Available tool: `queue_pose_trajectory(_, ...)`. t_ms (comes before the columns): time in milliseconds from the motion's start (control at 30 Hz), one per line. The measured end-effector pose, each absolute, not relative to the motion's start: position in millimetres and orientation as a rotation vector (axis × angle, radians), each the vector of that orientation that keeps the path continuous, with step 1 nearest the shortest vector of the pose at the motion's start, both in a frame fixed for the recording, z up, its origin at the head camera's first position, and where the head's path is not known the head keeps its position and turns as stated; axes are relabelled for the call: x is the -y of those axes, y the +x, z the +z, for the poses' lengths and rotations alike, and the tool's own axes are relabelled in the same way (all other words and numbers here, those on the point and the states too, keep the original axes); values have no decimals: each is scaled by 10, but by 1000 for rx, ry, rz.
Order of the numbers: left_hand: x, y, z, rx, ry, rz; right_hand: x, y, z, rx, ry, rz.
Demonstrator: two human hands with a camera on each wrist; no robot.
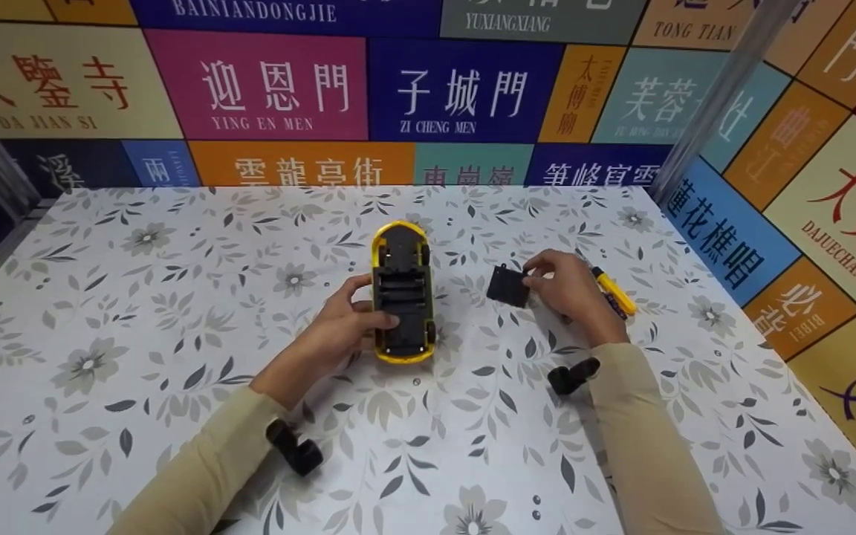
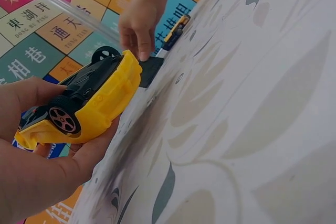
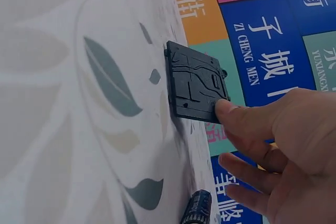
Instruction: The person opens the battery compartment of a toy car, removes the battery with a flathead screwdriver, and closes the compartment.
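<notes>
A yellow toy car (image 1: 403,297) is turned underside up, its black base showing an open slotted compartment (image 1: 403,288). My left hand (image 1: 339,319) grips it from the left side, thumb on the base and fingers around the body. The left wrist view shows the car (image 2: 105,108) from one end, with its black wheels. To its right, my right hand (image 1: 565,286) pinches a thin square black cover (image 1: 508,285) by one edge between thumb and finger. Moulded lines and small tabs show on the cover (image 3: 197,82) in the right wrist view, where its far edge is close to the tabletop.
Beside the right hand lies a yellow stick-like thing (image 1: 616,291) with a black end, partly hidden by that hand. A dark cylinder with lettering (image 3: 198,208) lies near it. The table has a floral cover (image 1: 175,297); colourful lettered panels (image 1: 257,85) stand behind and to the right.
</notes>
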State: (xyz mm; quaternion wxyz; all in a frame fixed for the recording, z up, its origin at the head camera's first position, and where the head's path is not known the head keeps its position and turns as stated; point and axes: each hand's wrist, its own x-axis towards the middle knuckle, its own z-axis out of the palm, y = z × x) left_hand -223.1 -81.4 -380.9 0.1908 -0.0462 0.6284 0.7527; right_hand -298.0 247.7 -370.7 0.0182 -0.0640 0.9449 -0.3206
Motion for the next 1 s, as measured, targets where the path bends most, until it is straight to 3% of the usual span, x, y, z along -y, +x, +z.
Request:
queue_pose_trajectory(567,798,-2228,-3833,-1766,-98,2084,-2197,-2810,-3345,-2780,-265,-1442)
queue_pose_trajectory(1000,778,-2226,-3871,-1746,-97,2095,-1889,-2591,-3185,-2715,-547,-1551)
